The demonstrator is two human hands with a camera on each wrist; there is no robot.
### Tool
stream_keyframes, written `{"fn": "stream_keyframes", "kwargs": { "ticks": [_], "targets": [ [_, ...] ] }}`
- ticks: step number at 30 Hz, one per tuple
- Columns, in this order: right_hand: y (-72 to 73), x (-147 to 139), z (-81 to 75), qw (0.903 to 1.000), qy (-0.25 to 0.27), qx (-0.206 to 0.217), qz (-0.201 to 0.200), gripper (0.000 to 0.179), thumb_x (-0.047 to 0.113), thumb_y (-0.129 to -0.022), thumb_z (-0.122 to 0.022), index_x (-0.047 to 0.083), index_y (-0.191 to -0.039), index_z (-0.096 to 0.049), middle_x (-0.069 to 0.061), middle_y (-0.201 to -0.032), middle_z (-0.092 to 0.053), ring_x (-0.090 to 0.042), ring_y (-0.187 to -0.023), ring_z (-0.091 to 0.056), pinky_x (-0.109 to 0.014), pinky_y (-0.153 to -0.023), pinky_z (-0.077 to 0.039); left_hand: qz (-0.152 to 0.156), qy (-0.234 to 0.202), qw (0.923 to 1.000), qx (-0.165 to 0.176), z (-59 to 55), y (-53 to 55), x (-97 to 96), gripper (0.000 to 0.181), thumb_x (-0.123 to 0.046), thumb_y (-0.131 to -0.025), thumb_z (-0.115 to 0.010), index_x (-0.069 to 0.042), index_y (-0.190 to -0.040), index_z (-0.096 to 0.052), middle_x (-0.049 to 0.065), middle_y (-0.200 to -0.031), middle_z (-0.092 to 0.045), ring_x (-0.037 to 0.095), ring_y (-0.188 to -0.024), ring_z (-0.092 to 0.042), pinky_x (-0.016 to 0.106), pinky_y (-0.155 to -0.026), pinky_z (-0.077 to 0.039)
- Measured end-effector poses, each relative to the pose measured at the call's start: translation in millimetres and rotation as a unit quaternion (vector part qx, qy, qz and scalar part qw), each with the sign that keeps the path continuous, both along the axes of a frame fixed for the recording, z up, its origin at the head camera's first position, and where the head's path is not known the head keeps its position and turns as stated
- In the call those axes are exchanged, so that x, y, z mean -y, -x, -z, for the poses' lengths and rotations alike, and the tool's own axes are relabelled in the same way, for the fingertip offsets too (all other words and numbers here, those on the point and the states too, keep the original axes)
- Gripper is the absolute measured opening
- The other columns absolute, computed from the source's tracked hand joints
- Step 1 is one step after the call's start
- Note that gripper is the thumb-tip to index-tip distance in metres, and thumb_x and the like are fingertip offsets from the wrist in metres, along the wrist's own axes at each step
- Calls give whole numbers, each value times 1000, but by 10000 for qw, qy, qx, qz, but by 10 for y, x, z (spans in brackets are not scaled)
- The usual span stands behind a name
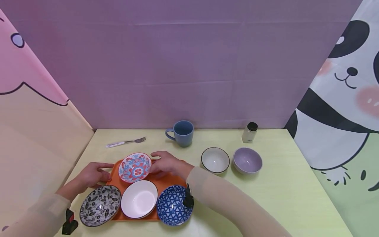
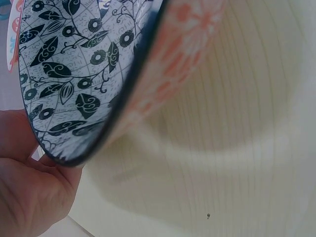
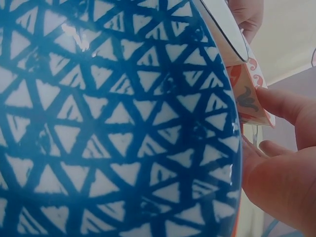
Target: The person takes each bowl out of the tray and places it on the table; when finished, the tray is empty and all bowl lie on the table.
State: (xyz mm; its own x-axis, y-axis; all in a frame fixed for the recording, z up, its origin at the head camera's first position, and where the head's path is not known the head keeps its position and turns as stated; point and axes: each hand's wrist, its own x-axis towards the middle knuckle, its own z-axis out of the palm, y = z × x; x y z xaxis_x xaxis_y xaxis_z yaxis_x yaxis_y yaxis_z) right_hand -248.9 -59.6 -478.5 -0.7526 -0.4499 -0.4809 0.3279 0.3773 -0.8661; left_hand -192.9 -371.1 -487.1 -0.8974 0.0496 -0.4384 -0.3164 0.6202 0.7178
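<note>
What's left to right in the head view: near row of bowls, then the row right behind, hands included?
Near: black-and-white floral bowl → plain white bowl → blue triangle-patterned bowl.
Behind: left hand → red-and-blue patterned bowl → right hand → dark-rimmed white bowl → purple bowl.

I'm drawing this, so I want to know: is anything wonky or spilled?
Yes, the black-and-white flowery bowl looks wonky: it seems to lean, and its rim pokes out past the left side of the orange tray. I can't see any spills or breaks.
</note>
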Motion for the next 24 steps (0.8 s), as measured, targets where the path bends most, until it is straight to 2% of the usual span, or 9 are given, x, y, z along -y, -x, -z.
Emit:
{"fn": "stream_keyframes", "kwargs": {
  "ticks": [6,15,24],
  "targets": [
    [-2,34,31,9986,342,390,-19,69,5,-88,-76,17,-151,-49,-9,-103,-72,-27,-88,-73,-48,-78,-63,-48,-48,10000,17,-2,-3,-12,59,-2,-96,-63,11,-149,-41,15,-101,-74,26,-86,-74,44,-73,-63],
    [-68,64,45,9985,429,309,121,59,6,-90,-71,18,-146,-57,-10,-104,-74,-26,-86,-74,-46,-78,-63,-58,-23,10000,-16,8,-16,-13,60,-3,-96,-63,11,-149,-40,17,-104,-73,27,-87,-74,44,-73,-63],
    [-102,95,56,9964,536,422,500,51,7,-93,-70,19,-141,-61,-12,-101,-76,-27,-82,-75,-44,-75,-64,-35,1,9999,-103,10,-26,-23,60,-2,-96,-63,11,-149,-40,16,-103,-72,26,-86,-73,43,-72,-63]
  ]
}}
